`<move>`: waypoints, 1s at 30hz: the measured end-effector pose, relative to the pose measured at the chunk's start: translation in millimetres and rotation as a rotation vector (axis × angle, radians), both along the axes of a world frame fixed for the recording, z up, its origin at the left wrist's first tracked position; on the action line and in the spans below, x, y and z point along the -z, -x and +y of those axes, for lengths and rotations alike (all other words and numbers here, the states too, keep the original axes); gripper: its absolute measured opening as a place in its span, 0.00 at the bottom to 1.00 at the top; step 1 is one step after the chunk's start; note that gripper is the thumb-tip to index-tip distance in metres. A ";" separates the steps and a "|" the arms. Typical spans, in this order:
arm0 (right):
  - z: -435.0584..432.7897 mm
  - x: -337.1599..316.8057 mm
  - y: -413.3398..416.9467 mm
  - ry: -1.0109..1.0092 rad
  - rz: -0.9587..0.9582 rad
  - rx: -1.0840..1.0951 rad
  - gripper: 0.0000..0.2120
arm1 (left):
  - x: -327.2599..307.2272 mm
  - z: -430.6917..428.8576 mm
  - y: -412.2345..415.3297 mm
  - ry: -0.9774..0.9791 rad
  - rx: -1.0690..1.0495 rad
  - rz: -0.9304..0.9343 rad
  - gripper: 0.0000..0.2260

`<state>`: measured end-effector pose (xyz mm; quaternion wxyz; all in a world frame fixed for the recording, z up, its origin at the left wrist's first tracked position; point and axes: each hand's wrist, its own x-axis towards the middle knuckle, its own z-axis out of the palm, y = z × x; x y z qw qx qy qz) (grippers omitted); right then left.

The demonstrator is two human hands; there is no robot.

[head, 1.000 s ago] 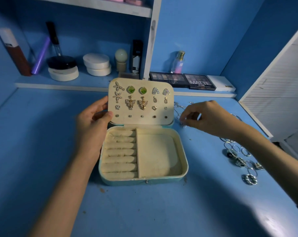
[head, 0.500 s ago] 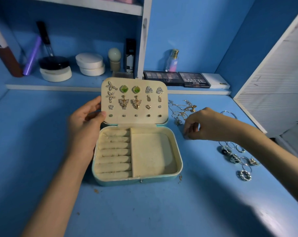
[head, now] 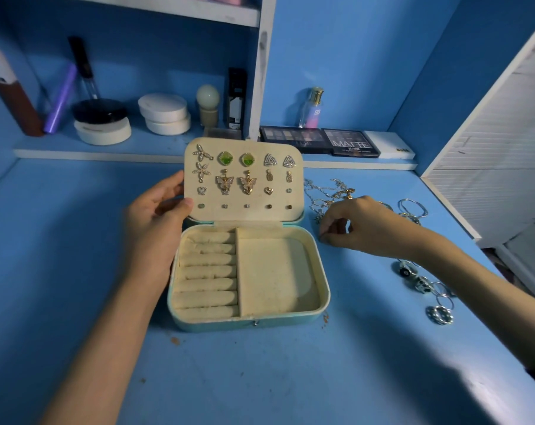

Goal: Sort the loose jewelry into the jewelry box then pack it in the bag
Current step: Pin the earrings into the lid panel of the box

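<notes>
A teal jewelry box [head: 323, 289] stands open on the blue desk, its cream ring rolls and right compartment bare. Several pairs of earrings [head: 226, 157] are pinned in its upright lid [head: 244, 211]. My left hand [head: 155, 222] grips the lid's left edge, thumb in front and fingers behind. Just right of the box, my right hand [head: 361, 228] is low on the desk with curled fingertips that seem to pinch a thin chain from the tangled necklaces [head: 330, 191]. Loose rings [head: 439, 314] lie right of my forearm. No bag is in view.
Thin bangles [head: 413, 208] lie behind my right hand. A low shelf at the back carries compacts [head: 163, 113], a perfume bottle [head: 312, 107] and eyeshadow palettes [head: 349, 144]. A white slatted panel [head: 493, 167] borders the desk's right side.
My right hand has drawn back from the necklace pile toward me and lower onto the desk. My left hand has stayed on the lid. The view has shifted slightly.
</notes>
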<state>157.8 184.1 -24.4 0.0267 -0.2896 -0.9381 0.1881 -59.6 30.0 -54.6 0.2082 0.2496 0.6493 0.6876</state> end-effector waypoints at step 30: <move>-0.2 -0.8 -1.0 -0.073 -0.025 0.002 0.04 | -0.9 0.2 0.3 -0.017 0.007 -0.010 0.20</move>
